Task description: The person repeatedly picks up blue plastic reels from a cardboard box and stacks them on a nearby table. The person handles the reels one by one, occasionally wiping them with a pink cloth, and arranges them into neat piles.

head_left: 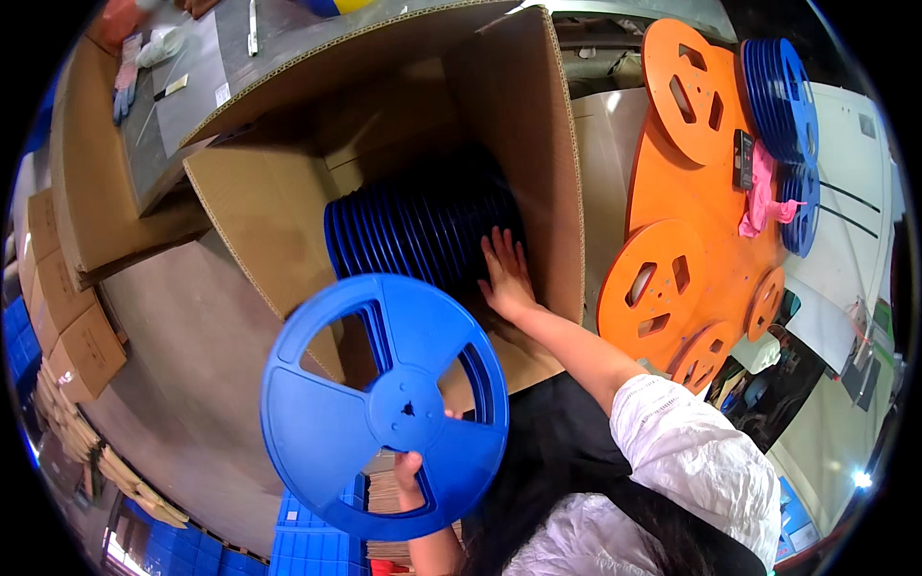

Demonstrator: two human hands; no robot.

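A round blue plastic reel with three wedge-shaped openings faces up in front of me; doubled edges in the openings suggest a stack, but I cannot tell how many. My left hand grips it from below, fingers coming through the openings near the hub. Inside an open cardboard box lies a row of dark blue reels, standing on edge side by side. My right hand reaches into the box with fingers spread, resting against the right end of that row.
Right of the box, an orange panel carries orange discs, a pink cloth and stacked blue reels. A grey workbench stands behind the box. Closed cartons are at far left, blue crates at the lower edge.
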